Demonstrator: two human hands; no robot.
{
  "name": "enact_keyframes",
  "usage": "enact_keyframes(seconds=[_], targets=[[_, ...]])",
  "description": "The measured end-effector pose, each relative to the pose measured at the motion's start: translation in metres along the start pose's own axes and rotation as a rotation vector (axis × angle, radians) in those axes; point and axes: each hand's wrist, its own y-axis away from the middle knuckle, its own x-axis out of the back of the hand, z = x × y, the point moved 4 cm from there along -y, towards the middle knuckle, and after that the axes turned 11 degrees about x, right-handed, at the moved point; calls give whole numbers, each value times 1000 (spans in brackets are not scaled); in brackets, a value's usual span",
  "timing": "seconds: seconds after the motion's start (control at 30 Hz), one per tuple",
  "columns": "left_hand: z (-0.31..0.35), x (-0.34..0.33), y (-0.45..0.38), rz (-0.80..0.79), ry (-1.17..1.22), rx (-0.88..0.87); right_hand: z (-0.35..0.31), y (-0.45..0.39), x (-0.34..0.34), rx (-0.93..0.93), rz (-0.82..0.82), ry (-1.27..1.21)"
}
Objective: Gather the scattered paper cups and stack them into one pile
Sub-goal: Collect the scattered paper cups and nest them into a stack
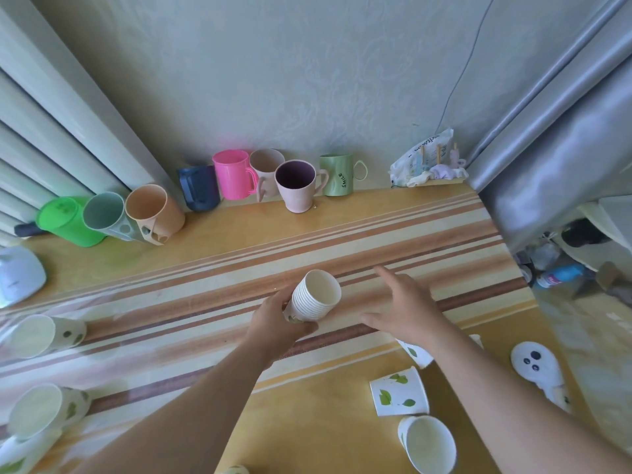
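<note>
The left hand (278, 323) holds a stack of nested paper cups (314, 299) near the middle of the striped bench (205, 268), its grip curled round the lower part of the stack, thumb in front. The stack tilts away from the person, its open mouth facing up and toward the wall. The right hand (408, 309) hovers just to the right of the stack, fingers spread and straight, palm down, holding nothing and not touching the cups.

Loose paper cups with green leaf prints lie scattered on the bench. One lies on its side (400, 391) near the right forearm, another stands mouth-up (429, 443) just below it, and a third (417, 352) is partly hidden under the right wrist. At the left edge three more lie on their sides: one (44, 335) higher up, one (48, 410) lower, and one (20, 453) at the bottom corner.

Along the wall stands a row of plastic mugs: green (66, 220), grey (109, 215), orange (154, 213), navy (200, 191), bright pink (234, 174), beige (265, 172), pale pink with a dark inside (297, 184), and light green marked SMILE (338, 174). A white ghost-shaped item (537, 367) lies at the right edge of the bench.
</note>
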Motion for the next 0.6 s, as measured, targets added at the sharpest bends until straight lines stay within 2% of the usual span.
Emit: enact_keyframes(seconds=[0.17, 0.33, 0.4, 0.47, 0.53, 0.6], targets=[[3, -2, 2, 15, -40, -3, 51, 35, 14, -169, -55, 213], [4, 2, 5, 30, -67, 0, 64, 53, -3, -190, -135, 378], [4, 4, 7, 38, -64, -8, 62, 55, -9, -168, -98, 411], [3, 5, 8, 40, -47, 0, 55, 54, -6, -117, 20, 422], [-1, 7, 8, 34, -27, 15, 39, 50, 5, -39, 152, 261], [-5, 8, 10, 24, -3, 32, 12, 44, 17, 30, 217, -90]])
